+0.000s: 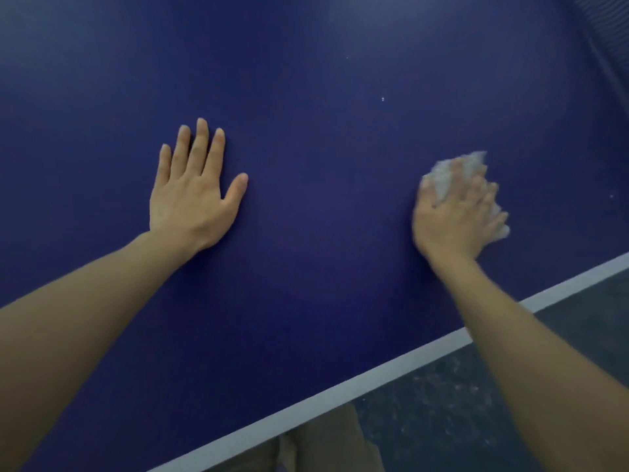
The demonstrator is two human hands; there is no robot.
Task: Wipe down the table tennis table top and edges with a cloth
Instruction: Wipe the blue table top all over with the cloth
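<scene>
- Blue tabletop (323, 216) fills most of the view; its white edge line (357, 381) runs along the near side, from lower left to upper right.
- Right hand (452, 219) presses a white cloth (446, 175) onto the surface at the right, near that edge; fingers spread over it, partly curled; the outline is blurred, so a wiping stroke is judged to be in hand.
- Left hand (195, 192) lies flat at centre-left, fingers straight, holding nothing.
- Small pale specks (383, 99) show on the far surface; that area is judged still to be wiped.
- Edge wiping is judged not yet done; progress elsewhere cannot be told.
</scene>
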